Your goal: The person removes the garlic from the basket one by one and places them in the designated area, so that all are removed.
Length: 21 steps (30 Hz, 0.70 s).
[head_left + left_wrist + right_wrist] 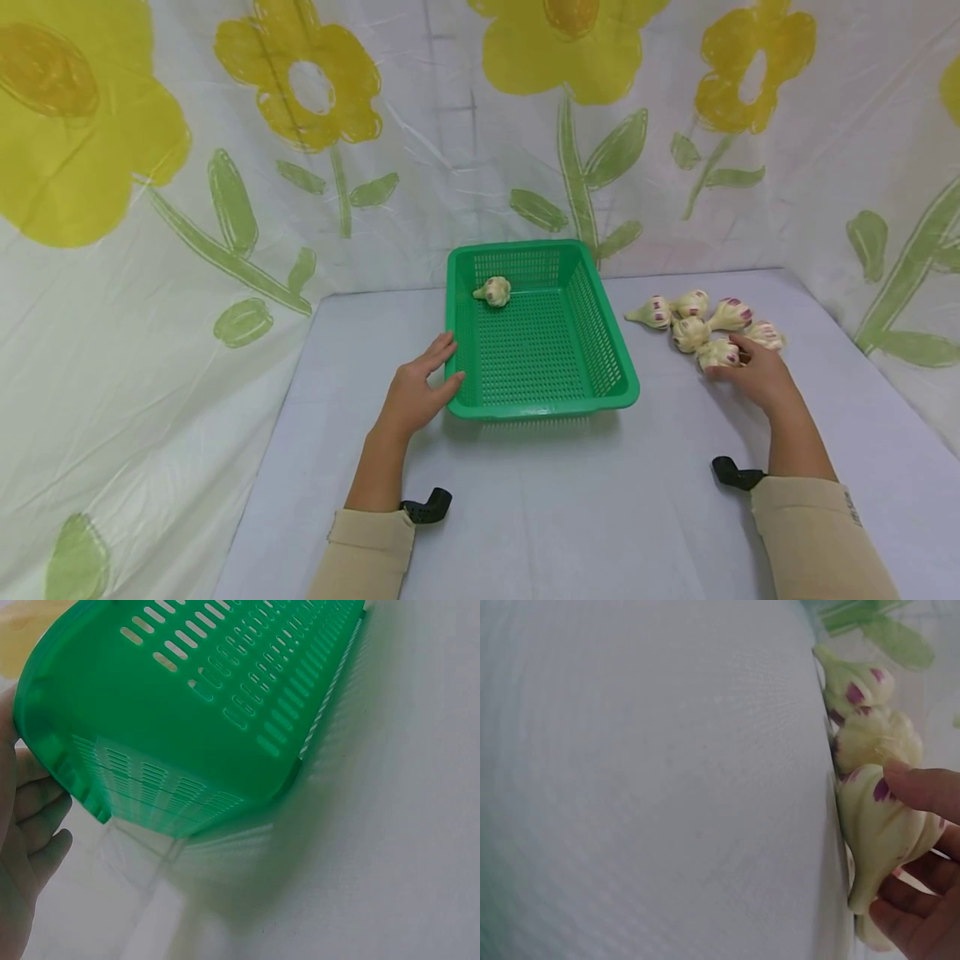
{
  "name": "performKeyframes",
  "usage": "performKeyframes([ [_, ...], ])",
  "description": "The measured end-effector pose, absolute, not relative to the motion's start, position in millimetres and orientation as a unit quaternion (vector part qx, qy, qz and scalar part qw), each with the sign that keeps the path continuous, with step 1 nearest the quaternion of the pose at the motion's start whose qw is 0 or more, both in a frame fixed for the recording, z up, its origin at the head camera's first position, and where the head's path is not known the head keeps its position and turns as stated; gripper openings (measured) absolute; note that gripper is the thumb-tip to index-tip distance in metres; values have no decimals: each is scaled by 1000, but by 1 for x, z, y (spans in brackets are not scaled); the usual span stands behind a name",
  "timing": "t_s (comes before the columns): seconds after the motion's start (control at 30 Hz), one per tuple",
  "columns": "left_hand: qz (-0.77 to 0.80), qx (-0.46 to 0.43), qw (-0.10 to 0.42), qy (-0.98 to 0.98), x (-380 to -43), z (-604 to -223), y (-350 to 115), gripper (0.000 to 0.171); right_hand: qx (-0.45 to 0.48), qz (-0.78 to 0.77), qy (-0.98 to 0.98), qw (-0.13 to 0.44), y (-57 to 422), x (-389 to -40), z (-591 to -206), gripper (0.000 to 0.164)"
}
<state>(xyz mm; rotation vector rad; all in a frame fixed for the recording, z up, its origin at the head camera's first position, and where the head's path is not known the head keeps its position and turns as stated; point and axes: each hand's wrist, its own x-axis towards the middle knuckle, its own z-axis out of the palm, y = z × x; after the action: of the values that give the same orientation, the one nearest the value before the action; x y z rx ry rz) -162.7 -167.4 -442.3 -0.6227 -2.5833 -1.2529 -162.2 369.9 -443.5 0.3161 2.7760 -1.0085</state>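
My left hand (417, 390) is at the left rim of a green plastic basket (542, 410), its thumb and extended fingers touching the edge. In the left wrist view, the fingers (46, 817) lie loosely beside the basket's corner. A garlic bulb (497, 292) sits inside, near the far left corner. On the right, my right hand (763, 377) grips a white garlic bulb (717, 354) with purple marks. The right wrist view shows the thumb on this bulb (879, 825) and fingers curled around its far side, its stem toward the palm.
Several other garlic bulbs (690, 333) lie clustered beside and behind the gripped one. A white cloth covers the table (540, 500). Behind it hangs a white curtain (420, 167) printed with yellow flowers. Black wrist cameras sit at both cuffs.
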Motion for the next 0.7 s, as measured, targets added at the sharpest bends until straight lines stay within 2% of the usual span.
performKeyframes([
  [0.7,-425,-209,99,-875,-162,-441,-168,53,98,-335,934,79,369,-162,-438,99],
])
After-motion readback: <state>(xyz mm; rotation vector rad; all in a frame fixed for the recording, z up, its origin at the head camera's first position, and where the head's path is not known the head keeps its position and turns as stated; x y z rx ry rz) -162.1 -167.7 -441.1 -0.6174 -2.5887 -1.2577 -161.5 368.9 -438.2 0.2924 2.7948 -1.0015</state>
